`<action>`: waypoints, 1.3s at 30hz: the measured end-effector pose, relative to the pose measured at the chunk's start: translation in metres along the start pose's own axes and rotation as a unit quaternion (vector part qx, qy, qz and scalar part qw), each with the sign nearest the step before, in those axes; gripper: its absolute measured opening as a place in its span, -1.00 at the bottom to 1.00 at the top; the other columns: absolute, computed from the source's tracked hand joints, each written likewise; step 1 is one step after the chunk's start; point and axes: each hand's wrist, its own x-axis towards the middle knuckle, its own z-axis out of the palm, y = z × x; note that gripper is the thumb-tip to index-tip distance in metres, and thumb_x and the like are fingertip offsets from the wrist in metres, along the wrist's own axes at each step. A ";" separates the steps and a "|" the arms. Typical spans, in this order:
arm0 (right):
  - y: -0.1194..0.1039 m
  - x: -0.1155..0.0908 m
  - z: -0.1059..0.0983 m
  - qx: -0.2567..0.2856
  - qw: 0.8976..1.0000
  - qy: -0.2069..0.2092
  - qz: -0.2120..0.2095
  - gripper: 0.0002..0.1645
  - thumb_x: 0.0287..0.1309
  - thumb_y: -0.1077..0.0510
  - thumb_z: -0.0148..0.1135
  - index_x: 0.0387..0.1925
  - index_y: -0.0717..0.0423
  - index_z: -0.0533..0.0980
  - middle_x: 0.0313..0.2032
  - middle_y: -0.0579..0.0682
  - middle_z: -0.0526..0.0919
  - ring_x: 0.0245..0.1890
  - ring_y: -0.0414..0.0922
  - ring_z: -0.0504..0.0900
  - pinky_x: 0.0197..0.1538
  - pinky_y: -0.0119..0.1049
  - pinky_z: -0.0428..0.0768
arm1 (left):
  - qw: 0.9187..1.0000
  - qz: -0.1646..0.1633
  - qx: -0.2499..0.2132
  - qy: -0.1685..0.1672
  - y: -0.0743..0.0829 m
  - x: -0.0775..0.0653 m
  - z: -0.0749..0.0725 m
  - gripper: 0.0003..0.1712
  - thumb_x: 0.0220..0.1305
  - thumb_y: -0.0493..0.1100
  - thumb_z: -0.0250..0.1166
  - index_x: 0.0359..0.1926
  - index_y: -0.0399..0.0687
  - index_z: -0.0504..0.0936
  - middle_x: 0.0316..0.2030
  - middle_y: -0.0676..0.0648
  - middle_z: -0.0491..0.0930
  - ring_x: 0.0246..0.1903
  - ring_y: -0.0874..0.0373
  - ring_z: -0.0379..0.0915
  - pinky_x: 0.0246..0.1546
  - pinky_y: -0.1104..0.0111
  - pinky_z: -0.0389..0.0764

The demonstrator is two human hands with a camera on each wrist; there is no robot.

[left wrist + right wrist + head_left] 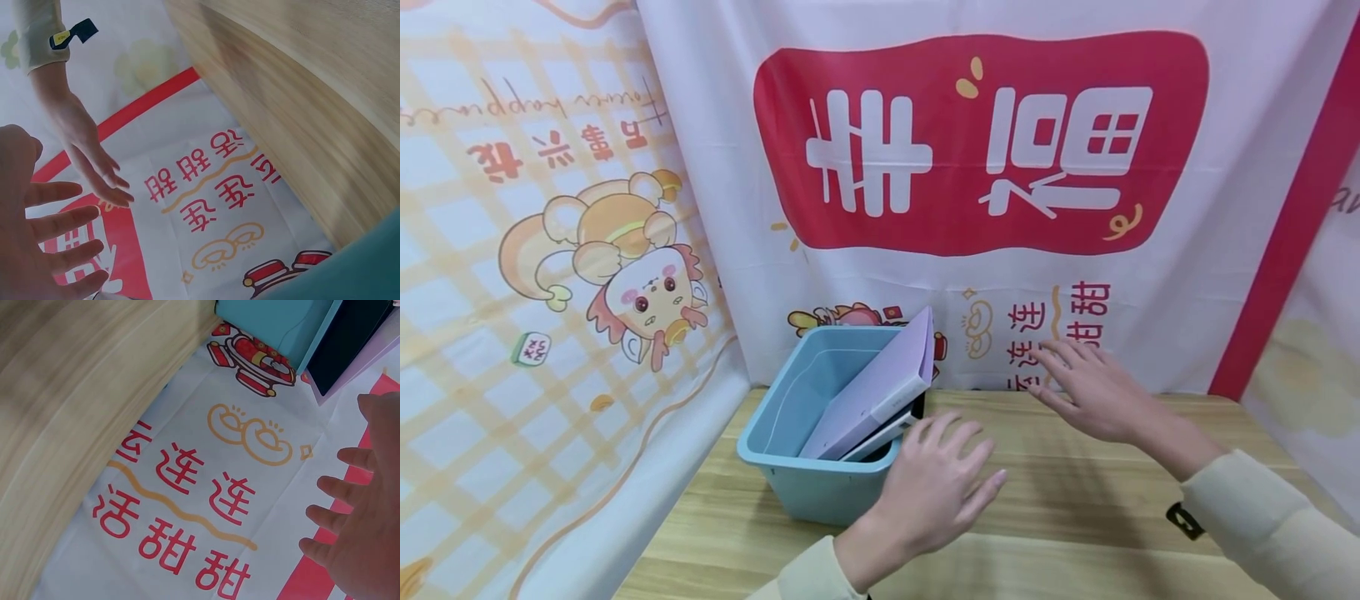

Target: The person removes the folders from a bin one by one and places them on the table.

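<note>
A blue plastic bin (820, 483) stands on the wooden table. Inside it a light purple binder (872, 379) leans to the right, its top above the rim. Below the binder lies a second folder with a white spine (880, 437) and a dark cover. My left hand (928, 479) is at the bin's front right corner, overlapping it in the head view, fingers spread and holding nothing. My right hand (1093, 387) hovers over the table to the right of the bin, fingers extended with nothing in them.
A wooden table (1037, 508) carries the bin. Behind it hangs a white cloth with a red panel (955, 150), and a checked cloth (550, 250) hangs at the left. A small black clip (1183, 521) sits at the right sleeve.
</note>
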 end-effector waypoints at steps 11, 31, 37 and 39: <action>-0.006 0.003 0.007 0.018 0.999 0.029 -0.013 -0.30 0.46 -0.22 0.12 0.40 0.13 0.39 0.30 0.21 0.46 0.31 0.20 0.40 0.26 0.33 0.37 | 0.997 -0.001 -0.027 0.078 -0.010 -0.010 -0.013 -0.67 0.42 0.21 0.19 -0.03 0.18 0.70 0.04 0.10 0.62 0.14 0.12 0.49 0.10 0.15 0.54; -0.024 0.008 0.006 0.067 0.998 0.011 0.012 -0.26 0.42 -0.21 0.19 0.47 0.03 0.33 0.37 0.15 0.42 0.37 0.19 0.36 0.28 0.34 0.36 | 0.989 -0.044 -0.067 0.125 -0.038 -0.036 -0.029 -0.68 0.30 0.08 0.36 -0.02 0.06 0.71 0.05 0.02 0.62 0.07 0.04 0.54 0.03 0.10 0.59; -0.028 0.011 0.007 0.073 0.997 0.018 0.015 -0.28 0.44 -0.23 0.14 0.45 0.04 0.35 0.35 0.15 0.43 0.34 0.17 0.39 0.24 0.32 0.39 | 0.987 -0.060 -0.074 0.128 -0.048 -0.044 -0.030 -0.62 0.33 0.11 0.34 0.05 0.04 0.70 0.07 0.01 0.63 0.08 0.04 0.55 0.02 0.09 0.58; -0.029 0.012 0.007 0.078 0.997 0.020 0.022 -0.28 0.44 -0.24 0.14 0.44 0.04 0.36 0.35 0.15 0.44 0.33 0.17 0.40 0.23 0.32 0.39 | 0.987 -0.064 -0.075 0.130 -0.051 -0.047 -0.030 -0.59 0.37 0.14 0.31 0.08 0.03 0.70 0.07 0.00 0.63 0.08 0.03 0.55 0.04 0.09 0.57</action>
